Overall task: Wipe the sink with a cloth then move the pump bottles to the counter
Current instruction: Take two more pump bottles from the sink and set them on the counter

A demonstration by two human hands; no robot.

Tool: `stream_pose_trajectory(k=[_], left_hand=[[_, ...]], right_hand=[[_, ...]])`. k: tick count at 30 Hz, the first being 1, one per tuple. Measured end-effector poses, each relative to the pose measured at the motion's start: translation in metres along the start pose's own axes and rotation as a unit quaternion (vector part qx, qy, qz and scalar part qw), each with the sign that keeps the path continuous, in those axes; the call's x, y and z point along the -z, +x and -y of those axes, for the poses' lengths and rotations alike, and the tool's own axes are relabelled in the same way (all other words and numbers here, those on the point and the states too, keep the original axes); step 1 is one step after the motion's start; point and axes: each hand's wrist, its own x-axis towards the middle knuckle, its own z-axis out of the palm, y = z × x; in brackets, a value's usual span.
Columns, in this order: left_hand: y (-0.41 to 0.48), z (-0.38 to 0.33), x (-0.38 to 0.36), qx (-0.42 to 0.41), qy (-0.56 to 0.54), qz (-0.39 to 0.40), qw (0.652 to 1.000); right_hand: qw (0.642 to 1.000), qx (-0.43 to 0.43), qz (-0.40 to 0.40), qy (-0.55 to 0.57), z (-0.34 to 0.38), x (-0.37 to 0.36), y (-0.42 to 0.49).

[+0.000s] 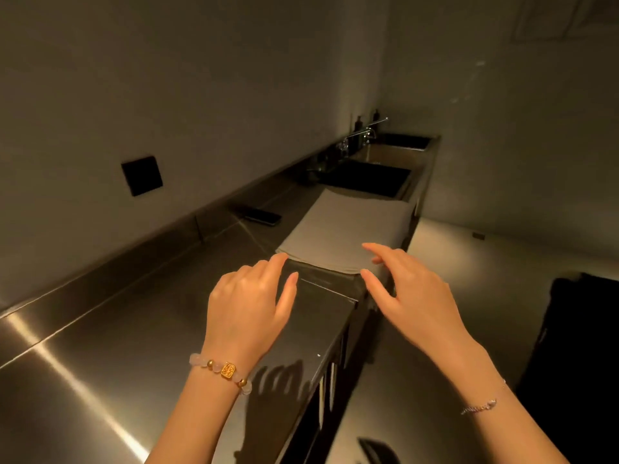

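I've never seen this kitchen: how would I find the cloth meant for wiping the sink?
Follow the long steel counter along the left wall toward the nearest sink. Just short of it, by the counter's front edge, lies the cloth, folded flat. It is pale grey and matte, unlike the small glossy black phone beside it, nearer the wall.

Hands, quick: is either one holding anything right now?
Left hand: open, fingers relaxed, holding nothing, by the folded cloth's near edge.
Right hand: open, fingers spread, holding nothing, at the same edge.
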Motion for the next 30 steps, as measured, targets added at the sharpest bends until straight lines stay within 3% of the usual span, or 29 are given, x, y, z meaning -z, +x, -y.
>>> stream_pose_trajectory(k=[7, 20, 30], left_hand=[[0.064, -0.072, -0.053, -0.103, -0.063, 0.004, 0.993], [0.113, -0.174, -0.149, -0.166, -0.133, 0.066, 0.975], [0.186, -0.235, -0.238, -0.236, -0.19, 0.03, 0.953]], right_hand=[[0.995, -0.081, -0.048, -0.042, -0.083, 0.044, 0.005], [0.979, -0.18, -0.068, -0.071, -0.204, 0.063, -0.005], [0.956, -0.253, -0.099, -0.108, -0.286, 0.063, 0.029]])
